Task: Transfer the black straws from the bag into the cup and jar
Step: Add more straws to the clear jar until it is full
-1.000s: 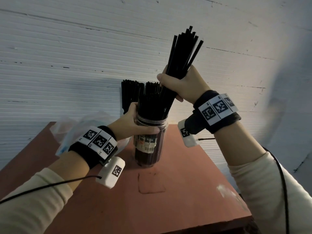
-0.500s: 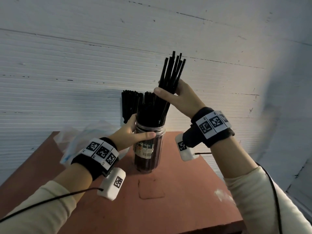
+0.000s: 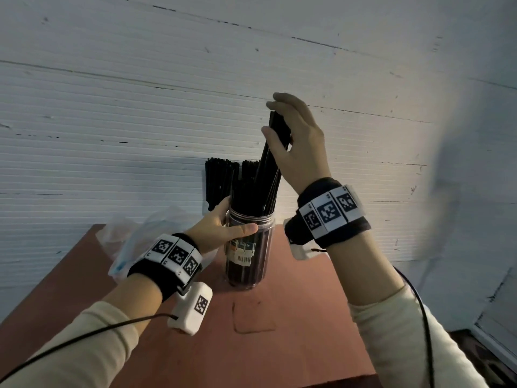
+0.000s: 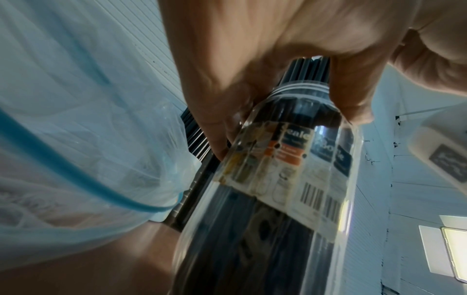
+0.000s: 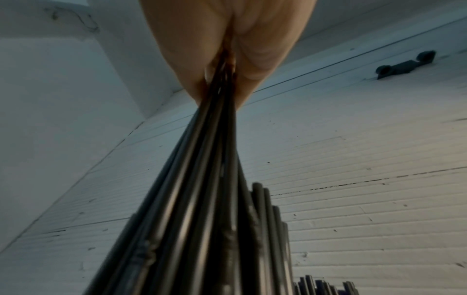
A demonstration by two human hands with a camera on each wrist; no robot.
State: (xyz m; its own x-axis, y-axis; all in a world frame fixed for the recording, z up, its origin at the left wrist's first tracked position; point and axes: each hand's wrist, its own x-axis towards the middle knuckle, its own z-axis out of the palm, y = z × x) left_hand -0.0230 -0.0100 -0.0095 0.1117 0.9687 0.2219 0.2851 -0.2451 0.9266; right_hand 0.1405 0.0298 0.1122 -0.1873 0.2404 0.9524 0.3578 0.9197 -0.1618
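Where glossy, thin straws (image 3: 270, 169): clear cylindrical jar (image 3: 249, 249).

Right hand (image 5: 227, 40) pinches the black straws (image 5: 202, 189) before a white wall (image 5: 366, 189).

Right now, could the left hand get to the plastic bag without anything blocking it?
Probably yes, but not freely: the left hand grips the jar and would have to release it first. The plastic bag lies just beside that wrist, with nothing between.

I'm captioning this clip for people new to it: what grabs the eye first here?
The right hand holds a bundle of black straws by the top, their lower ends in the clear jar at the table's middle. The left hand grips the jar's rim. Behind it stand more straws, beside a crumpled plastic bag.
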